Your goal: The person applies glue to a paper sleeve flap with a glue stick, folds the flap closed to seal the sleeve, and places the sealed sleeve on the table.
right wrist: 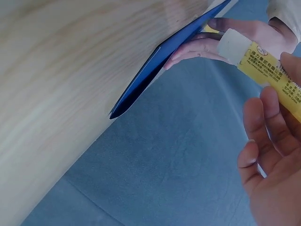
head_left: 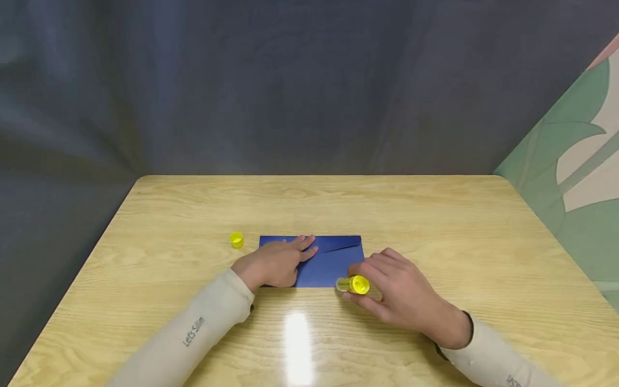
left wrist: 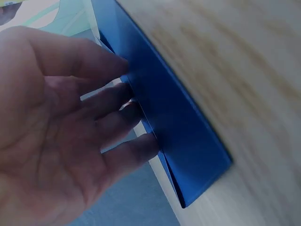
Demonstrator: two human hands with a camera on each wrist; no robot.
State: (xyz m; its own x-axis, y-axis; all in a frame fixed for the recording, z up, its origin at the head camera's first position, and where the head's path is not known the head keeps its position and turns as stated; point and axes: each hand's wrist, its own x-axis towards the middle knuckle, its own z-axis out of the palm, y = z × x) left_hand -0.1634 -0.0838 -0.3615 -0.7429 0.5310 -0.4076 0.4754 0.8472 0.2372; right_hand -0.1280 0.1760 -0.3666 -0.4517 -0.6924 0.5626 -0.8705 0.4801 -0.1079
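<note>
A dark blue envelope (head_left: 321,271) lies flat on the table, its flap (head_left: 340,245) folded down along the far edge. My left hand (head_left: 275,263) rests on its left half, fingertips touching the flap. In the left wrist view, those fingers (left wrist: 134,146) meet the envelope with the palm raised off it. Near the envelope's front right corner, my right hand (head_left: 406,293) holds a yellow glue stick (head_left: 359,285) between thumb and fingers. The right wrist view shows its white end (right wrist: 233,46) uncapped or clear-ended, pointing toward the envelope, with printed text on the yellow label.
A small yellow cap (head_left: 236,239) stands on the wooden table (head_left: 193,209) left of the envelope. Dark curtain cloth (head_left: 309,91) hangs behind and to the left of the table. A green leaf-patterned surface (head_left: 575,177) borders the right side.
</note>
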